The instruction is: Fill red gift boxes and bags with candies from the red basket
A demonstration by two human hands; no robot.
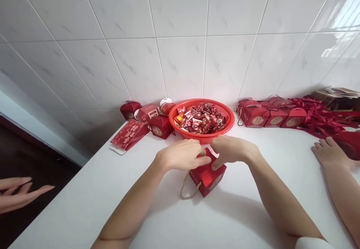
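Observation:
A small red box (207, 177) with a gold round pattern stands on the white table, a twisted cord handle (184, 192) hanging at its left side. My left hand (185, 155) is bent over the box's left top edge, fingers gripping its flap. From the right, my right hand (229, 150) holds the top of the same box, thumb on its near side. Just behind both hands sits a red plastic basket (230, 123) filled with wrapped candies (199, 119).
Red boxes and packets (131, 134) lie left of the basket. More red boxes (255, 116) and a heap of red ribbon (312, 110) line the wall at right. Another person's hand (327, 152) rests at right; a person's hand (22, 194) is at far left.

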